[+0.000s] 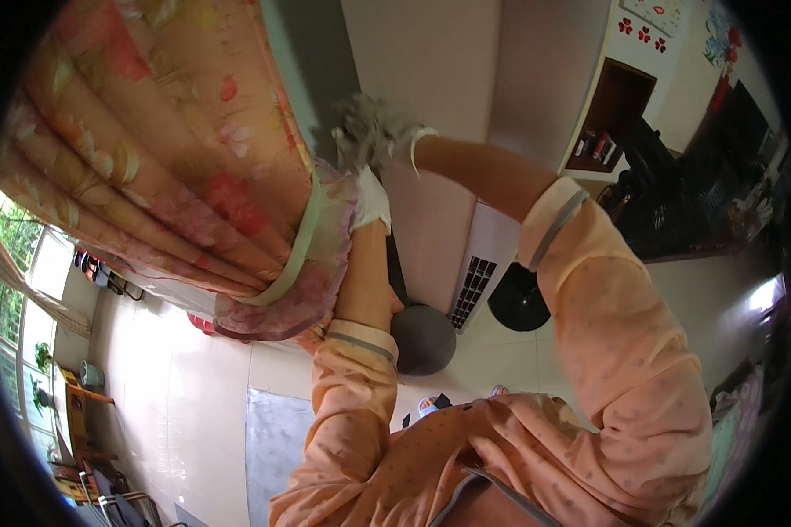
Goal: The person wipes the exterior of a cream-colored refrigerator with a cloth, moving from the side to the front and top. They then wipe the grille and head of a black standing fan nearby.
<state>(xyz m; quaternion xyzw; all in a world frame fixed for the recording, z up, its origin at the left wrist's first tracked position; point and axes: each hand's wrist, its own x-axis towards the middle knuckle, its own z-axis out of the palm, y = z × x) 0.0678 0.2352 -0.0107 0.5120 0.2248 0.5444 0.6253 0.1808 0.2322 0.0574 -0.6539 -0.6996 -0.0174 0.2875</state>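
Both my hands wear gloves with white cuffs and meet in front of a tall pale cabinet-like unit (428, 85). My left hand (351, 150) reaches up beside the edge of a pleated floral cloth (191, 145). From the right comes my right hand (392, 132), close against the left. Motion blurs the grey-white mass at the fingers, so I cannot tell glove from any cloth held there. A pale green band (296, 253) and sheer mauve trim (283, 319) border the floral cloth next to my left forearm.
A dark grille (473, 286) is low on the unit. Below are a grey round seat-like top (425, 339) and a black round one (519, 300). A black fan-like appliance (689, 204) stands right. Plants (41, 392) and a wooden chair (72, 412) are by the left window.
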